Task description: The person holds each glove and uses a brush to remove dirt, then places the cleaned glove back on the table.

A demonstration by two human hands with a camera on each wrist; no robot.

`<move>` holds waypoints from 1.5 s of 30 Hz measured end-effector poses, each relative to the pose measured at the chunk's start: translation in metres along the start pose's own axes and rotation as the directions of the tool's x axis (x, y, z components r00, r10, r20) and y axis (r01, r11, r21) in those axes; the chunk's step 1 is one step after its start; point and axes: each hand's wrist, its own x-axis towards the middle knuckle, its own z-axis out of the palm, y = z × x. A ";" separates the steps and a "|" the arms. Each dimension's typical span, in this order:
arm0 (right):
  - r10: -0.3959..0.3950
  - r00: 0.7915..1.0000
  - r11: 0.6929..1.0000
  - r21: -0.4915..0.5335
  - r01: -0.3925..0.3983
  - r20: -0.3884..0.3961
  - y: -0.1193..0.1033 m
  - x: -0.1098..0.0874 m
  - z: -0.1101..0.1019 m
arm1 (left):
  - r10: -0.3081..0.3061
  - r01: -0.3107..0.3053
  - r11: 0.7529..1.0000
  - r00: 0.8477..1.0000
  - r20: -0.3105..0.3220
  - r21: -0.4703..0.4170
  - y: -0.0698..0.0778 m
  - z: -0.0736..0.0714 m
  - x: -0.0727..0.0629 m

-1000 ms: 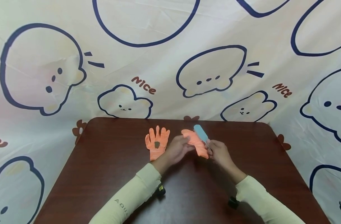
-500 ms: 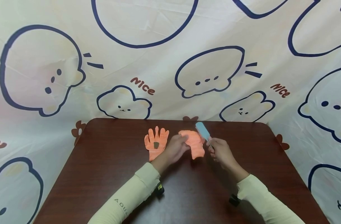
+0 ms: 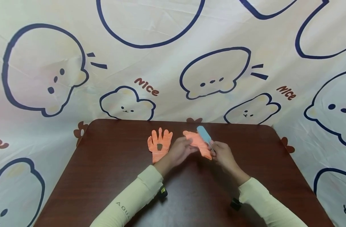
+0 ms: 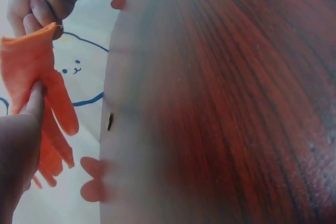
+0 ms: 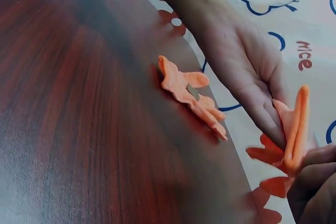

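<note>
An orange knit glove (image 3: 201, 146) is held up by my left hand (image 3: 179, 152), its thumb on the near face in the left wrist view. My right hand (image 3: 224, 155) grips a light-blue tool (image 3: 204, 134) with a flat, oblong, rounded head, which lies against the glove's right side in the head view. The right fingers sit at the glove's cuff (image 4: 29, 40) in the left wrist view. Seen from the right wrist, the cuff opening (image 5: 298, 129) is edge-on between both hands, and the tool is hidden. The held glove's fingers hang loose.
A second orange glove (image 3: 161, 153) lies flat on the dark wooden table (image 3: 190, 195), left of the hands, fingers spread, with a brown patch on its palm. A printed cloth (image 3: 167, 69) hangs behind the table's far edge.
Half a second ago the blue tool was lifted away to the right and the glove hung straighter. Now the glove is tilted again and the tool is back against it, much as one second ago.
</note>
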 end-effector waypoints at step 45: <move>0.034 0.999 0.998 -0.048 -0.035 -0.028 -0.008 0.008 -0.018 | 0.094 -0.096 0.993 0.995 -0.038 -0.071 0.008 -0.001 0.002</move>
